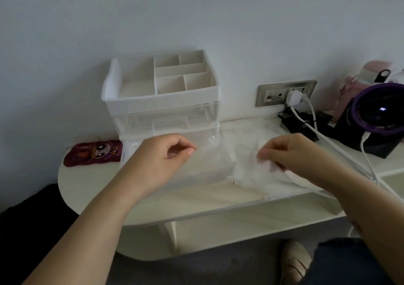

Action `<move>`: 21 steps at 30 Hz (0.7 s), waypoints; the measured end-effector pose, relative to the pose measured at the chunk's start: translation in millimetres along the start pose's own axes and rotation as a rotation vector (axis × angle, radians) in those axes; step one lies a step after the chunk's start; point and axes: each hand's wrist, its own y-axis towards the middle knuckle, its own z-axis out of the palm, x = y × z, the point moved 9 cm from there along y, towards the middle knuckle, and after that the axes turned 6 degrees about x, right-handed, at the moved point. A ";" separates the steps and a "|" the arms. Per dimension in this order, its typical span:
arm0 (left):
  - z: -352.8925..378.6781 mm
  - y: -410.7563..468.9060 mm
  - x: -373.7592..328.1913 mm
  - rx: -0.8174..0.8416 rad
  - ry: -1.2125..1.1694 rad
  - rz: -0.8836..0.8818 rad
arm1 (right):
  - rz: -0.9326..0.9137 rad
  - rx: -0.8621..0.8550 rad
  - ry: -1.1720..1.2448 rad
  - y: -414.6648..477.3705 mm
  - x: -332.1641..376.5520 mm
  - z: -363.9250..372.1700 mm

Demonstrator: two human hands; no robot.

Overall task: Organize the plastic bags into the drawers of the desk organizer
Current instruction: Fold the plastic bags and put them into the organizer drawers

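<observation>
Here we are at the desk organizer (161,101), its bottom drawer (207,160) standing pulled out toward us over the desk (87,182). Our right hand (290,151) has its fingers curled down, pinching the crumpled white plastic bag (253,175), which lies on the desk just beside the drawer's right side. Our left hand (161,155) hovers over the open drawer, fingers loosely curled, thumb near the forefinger. Whether it holds any clear plastic, we cannot tell. To do this well, we'd flatten and fold that 1 bag with 2 hands and press the air out. Then we'd lay it low in the drawer so the drawer can slide shut. We'd also mind the white cables (341,151) near our right wrist.
</observation>
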 end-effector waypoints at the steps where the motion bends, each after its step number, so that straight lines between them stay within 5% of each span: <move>1: 4.2 -1.3 -5.4 0.049 -0.099 0.000 | -0.016 -0.029 0.257 -5.8 10.0 0.0; 4: 8.6 -1.6 -8.3 0.127 -0.478 -0.028 | -0.143 -0.295 0.586 -21.2 38.2 -8.7; 7: 3.6 -0.6 0.1 0.141 -0.903 -0.096 | -0.387 -0.497 0.494 -36.6 87.8 -2.7; 11: -4.3 -4.8 14.0 0.182 -1.209 -0.184 | -0.633 -0.449 0.151 -27.2 148.9 45.3; 17: -25.5 -13.6 55.1 0.010 -0.881 -0.322 | -0.513 -0.172 -0.306 31.9 139.1 115.4; 21: -35.0 -15.6 68.9 -0.098 -0.218 -0.356 | -0.389 -0.002 -0.366 51.6 124.2 134.7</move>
